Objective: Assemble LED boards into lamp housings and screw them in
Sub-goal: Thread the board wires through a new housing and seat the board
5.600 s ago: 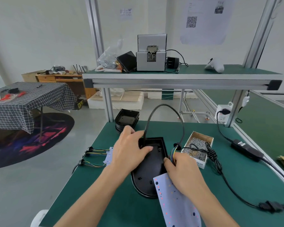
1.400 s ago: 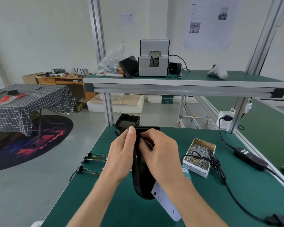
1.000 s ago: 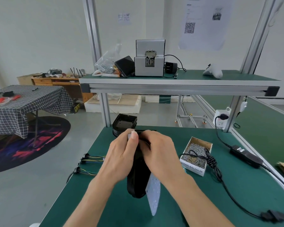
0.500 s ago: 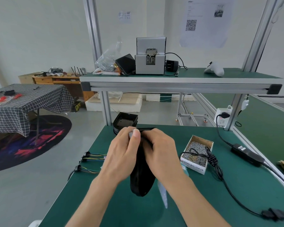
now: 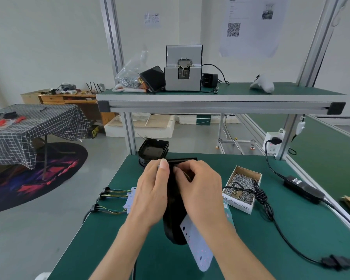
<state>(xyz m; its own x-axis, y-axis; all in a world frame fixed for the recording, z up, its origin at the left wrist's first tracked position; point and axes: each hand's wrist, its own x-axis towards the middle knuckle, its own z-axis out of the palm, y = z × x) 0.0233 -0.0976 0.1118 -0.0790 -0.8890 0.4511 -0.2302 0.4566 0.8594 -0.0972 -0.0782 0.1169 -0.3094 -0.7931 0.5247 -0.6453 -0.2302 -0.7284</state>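
A black lamp housing stands on edge above the green bench, held between both hands. My left hand clasps its left side with the thumb on the top rim. My right hand grips the right side, fingers curled at the top end where thin wires show. A white LED board hangs down at the housing's lower right, under my right wrist. More LED boards with coloured wires and black grommets lie to the left.
A stack of black housings sits at the bench's far edge. A cardboard box of screws stands to the right, a knotted black cable lying over it toward a power adapter. A screw feeder is on the upper shelf.
The housing lay flat 5.6 s ago and now stands on edge between both hands. In the last half second the LED board swung out to the lower right, showing more of its face.
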